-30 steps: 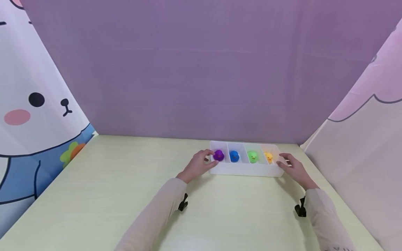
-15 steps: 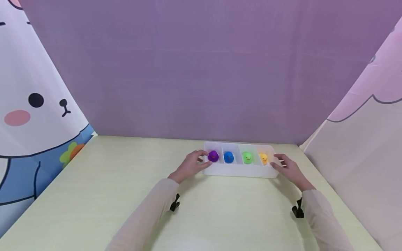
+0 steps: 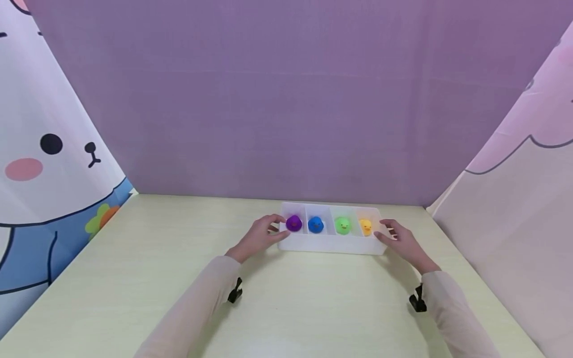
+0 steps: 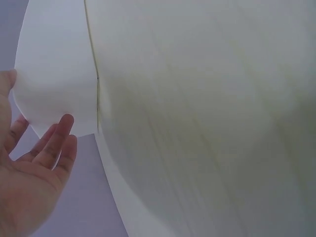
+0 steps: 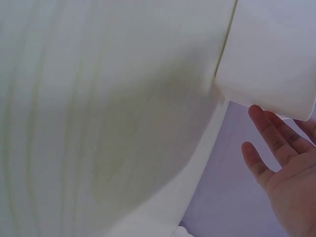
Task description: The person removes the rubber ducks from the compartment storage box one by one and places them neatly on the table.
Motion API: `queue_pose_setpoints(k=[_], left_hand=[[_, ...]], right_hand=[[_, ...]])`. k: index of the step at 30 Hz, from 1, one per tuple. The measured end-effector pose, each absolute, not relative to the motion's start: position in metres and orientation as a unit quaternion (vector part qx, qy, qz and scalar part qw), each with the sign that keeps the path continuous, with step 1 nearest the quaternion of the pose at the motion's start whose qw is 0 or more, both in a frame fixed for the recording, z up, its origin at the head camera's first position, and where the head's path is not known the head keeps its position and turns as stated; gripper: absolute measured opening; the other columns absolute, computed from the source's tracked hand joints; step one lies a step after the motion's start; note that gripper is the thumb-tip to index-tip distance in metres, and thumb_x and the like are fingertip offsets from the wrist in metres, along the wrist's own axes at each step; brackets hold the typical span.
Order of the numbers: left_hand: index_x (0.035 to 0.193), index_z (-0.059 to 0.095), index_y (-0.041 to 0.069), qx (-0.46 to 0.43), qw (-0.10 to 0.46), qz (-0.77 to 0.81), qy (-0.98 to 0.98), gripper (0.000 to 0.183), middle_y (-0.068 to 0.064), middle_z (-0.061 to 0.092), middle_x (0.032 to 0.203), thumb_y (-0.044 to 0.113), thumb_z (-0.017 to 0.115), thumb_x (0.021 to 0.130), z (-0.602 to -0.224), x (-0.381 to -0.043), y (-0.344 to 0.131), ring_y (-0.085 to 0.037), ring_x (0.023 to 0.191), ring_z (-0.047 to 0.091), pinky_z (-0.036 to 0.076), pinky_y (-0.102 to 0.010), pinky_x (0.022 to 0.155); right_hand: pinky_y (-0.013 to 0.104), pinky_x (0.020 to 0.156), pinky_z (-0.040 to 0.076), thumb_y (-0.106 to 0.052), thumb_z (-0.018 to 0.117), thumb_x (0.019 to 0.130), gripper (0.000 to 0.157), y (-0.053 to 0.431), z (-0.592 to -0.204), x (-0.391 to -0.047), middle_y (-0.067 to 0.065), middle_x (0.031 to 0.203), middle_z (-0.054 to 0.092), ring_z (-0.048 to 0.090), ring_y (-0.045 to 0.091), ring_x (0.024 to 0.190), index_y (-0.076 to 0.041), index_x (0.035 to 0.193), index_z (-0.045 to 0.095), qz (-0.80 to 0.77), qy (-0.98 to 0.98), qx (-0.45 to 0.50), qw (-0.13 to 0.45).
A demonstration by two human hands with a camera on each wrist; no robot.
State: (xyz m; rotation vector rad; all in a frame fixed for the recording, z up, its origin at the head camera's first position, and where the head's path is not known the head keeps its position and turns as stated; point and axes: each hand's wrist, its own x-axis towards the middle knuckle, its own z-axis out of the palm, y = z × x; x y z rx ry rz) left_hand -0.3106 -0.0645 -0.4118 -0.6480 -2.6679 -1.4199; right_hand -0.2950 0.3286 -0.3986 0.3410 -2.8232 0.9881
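A white divided tray sits on the table near the back wall. From left to right its compartments hold a purple toy duck, a blue toy duck, a green toy duck and a yellow toy duck. My left hand grips the tray's left end, thumb toward the front and index finger at the rim. At the right end, my right hand holds the tray the same way. Both wrist views show fingertips against the white tray; the ducks are out of sight there.
The pale wooden table extends in front and to the left of the tray. A purple backdrop rises behind it. Printed cloth panels stand at the left and right.
Both hands and the tray between them have moved to the left along the table. The ducks have stayed in their compartments.
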Motion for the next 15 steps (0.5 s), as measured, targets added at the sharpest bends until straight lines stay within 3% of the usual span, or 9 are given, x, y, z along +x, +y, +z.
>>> queue_pose_setpoints(k=[15], left_hand=[[0.116, 0.055, 0.004, -0.209, 0.016, -0.467, -0.859, 0.046, -0.016, 0.058, 0.117, 0.034, 0.066, 0.083, -0.41, -0.305, -0.096, -0.024, 0.092, 0.062, 0.054, -0.033, 0.08]], right_hand=[[0.054, 0.088, 0.044, -0.032, 0.056, 0.09, 0.054, 0.302, -0.397, -0.296, 0.03, 0.127, 0.047, 0.051, 0.044, 0.106, 0.003, 0.128, 0.042, 0.321, -0.936, 0.127, 0.063]])
